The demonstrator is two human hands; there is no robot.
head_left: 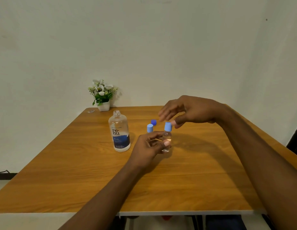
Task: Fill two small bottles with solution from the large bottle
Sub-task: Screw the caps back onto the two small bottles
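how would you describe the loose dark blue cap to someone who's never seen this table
Start at the wooden table and find the tall, uncapped large bottle with the blue label. To its right, behind the two small bottles, a dark blue cap lies alone on the wood. It is a deeper blue than their light blue caps and sits on no bottle.

Wooden table [177, 188] — large bottle [119, 131], cap [153, 122], flowerpot [104, 106]
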